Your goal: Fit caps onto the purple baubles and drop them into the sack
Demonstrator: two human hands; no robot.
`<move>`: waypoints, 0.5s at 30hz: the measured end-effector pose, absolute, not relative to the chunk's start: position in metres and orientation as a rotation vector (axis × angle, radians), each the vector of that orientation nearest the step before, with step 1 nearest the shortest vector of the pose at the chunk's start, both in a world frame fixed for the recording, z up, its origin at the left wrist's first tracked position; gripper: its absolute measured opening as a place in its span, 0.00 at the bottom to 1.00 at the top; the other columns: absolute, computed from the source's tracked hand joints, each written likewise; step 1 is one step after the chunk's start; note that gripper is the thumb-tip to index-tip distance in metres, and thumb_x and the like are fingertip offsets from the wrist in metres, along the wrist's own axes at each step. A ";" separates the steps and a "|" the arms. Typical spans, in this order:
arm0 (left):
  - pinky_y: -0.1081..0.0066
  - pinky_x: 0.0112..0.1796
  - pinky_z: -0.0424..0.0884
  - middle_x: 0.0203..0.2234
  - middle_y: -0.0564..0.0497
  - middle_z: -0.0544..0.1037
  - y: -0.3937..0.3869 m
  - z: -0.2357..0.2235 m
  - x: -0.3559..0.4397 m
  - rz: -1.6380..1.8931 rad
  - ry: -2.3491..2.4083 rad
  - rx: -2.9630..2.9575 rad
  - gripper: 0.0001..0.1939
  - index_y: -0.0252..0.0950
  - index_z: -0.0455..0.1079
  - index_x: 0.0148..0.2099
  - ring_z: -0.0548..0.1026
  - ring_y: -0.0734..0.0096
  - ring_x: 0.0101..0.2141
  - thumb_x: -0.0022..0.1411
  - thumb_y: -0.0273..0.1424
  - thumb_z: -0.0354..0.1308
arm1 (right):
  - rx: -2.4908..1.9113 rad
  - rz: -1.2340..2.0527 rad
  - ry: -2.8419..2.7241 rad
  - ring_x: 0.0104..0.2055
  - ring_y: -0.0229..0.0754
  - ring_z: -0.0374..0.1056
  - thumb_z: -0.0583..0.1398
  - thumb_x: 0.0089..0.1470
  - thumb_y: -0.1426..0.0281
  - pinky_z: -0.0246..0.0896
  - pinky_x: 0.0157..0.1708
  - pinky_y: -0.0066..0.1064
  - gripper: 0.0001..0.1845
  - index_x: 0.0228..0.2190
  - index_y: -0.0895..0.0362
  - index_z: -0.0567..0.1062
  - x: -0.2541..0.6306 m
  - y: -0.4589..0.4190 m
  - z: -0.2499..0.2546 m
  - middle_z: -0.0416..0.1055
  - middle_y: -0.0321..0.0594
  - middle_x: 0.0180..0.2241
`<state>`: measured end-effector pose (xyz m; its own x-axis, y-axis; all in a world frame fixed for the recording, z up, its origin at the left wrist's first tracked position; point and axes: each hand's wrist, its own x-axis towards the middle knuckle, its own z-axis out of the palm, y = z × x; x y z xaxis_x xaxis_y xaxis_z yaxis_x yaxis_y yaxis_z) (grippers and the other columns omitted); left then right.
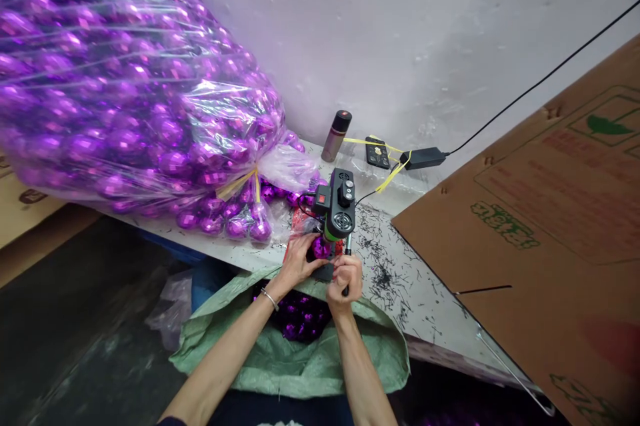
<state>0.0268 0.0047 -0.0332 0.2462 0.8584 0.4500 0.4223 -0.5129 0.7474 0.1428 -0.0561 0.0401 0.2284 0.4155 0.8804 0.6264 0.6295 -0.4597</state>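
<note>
A small black bench drill press point(341, 194) stands on the worktop. Beneath its head sits a shiny purple bauble point(321, 248), steadied by the fingers of my left hand point(298, 261). My right hand point(345, 279) is closed round the drill press lever point(349, 243), just right of the bauble. Whether the drill bit touches the bauble is hidden by the machine's head. Below my wrists, a green woven sack point(225, 353) gapes open with more purple baubles point(301, 317) inside.
A huge clear bag of purple baubles point(145, 99), tied at its neck, fills the left. Behind the machine are a dark flask point(337, 136), a phone point(377, 153) and a power adapter point(423, 158). Black slivers point(383, 273) litter the worktop; a large cardboard box point(550, 253) stands right.
</note>
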 end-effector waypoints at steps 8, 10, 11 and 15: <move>0.47 0.58 0.70 0.59 0.37 0.75 -0.028 -0.045 0.016 1.259 1.176 2.083 0.31 0.38 0.60 0.67 0.73 0.49 0.60 0.67 0.41 0.62 | -1.155 0.109 -1.319 0.27 0.36 0.63 0.53 0.68 0.70 0.58 0.30 0.31 0.19 0.23 0.54 0.66 0.144 -0.062 0.125 0.63 0.32 0.23; 0.46 0.60 0.69 0.61 0.35 0.73 -0.050 -0.050 0.004 1.246 1.175 2.156 0.34 0.39 0.57 0.69 0.71 0.47 0.62 0.67 0.44 0.61 | -1.124 0.090 -1.333 0.28 0.36 0.64 0.53 0.68 0.71 0.57 0.31 0.31 0.20 0.22 0.54 0.64 0.145 -0.062 0.125 0.63 0.32 0.23; 0.45 0.61 0.68 0.62 0.34 0.71 -0.057 -0.050 -0.002 1.221 1.173 2.194 0.39 0.38 0.55 0.70 0.70 0.45 0.63 0.65 0.48 0.62 | -1.108 0.080 -1.342 0.29 0.37 0.65 0.53 0.68 0.72 0.58 0.31 0.31 0.20 0.22 0.54 0.63 0.145 -0.062 0.122 0.63 0.33 0.24; 0.45 0.63 0.65 0.65 0.33 0.67 -0.040 -0.032 -0.024 1.158 1.262 2.223 0.42 0.36 0.52 0.73 0.67 0.44 0.65 0.66 0.53 0.58 | -1.073 0.033 -1.373 0.30 0.37 0.66 0.52 0.67 0.75 0.58 0.32 0.31 0.19 0.23 0.54 0.64 0.144 -0.063 0.106 0.65 0.33 0.25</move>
